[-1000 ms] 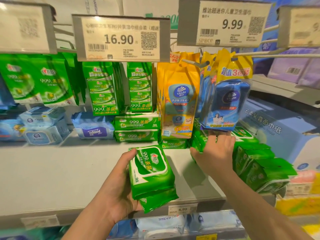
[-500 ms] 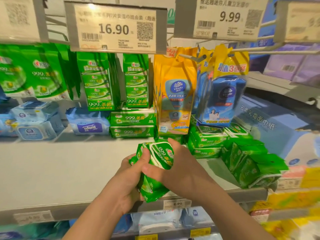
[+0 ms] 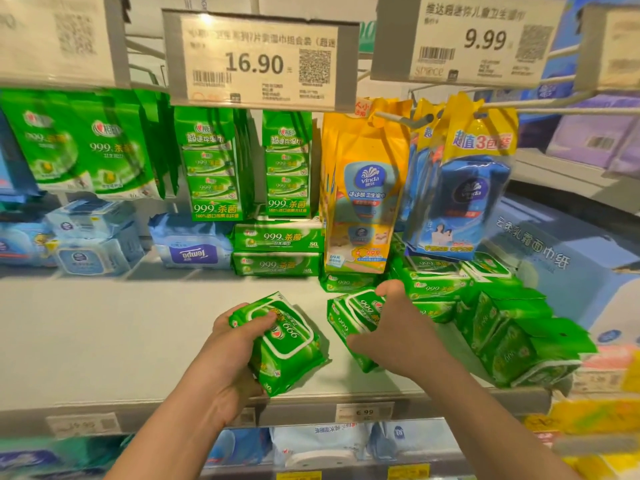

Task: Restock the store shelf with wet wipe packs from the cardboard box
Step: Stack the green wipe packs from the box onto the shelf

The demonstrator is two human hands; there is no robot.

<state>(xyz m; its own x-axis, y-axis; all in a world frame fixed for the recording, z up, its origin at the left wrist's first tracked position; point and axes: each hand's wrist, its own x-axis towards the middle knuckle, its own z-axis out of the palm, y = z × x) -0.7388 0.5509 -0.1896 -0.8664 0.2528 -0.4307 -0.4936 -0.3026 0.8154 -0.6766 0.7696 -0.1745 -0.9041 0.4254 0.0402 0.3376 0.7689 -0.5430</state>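
— What are the hands holding?

— The left hand (image 3: pixel 225 355) is gripping a soft green plastic wet wipe pack (image 3: pixel 287 344), fingers curling over its top, just above the front lip of the pale grey metal shelf (image 3: pixel 104 341). The right hand (image 3: pixel 398 334) is clasping a second green wipe pack (image 3: pixel 353 317), thumb underneath.

— Room around the fingers?

— Bare shelf is lying open left of the left fingers. Right of the right fingers, tumbled green packs (image 3: pixel 512 334) are crowding the shelf's edge.
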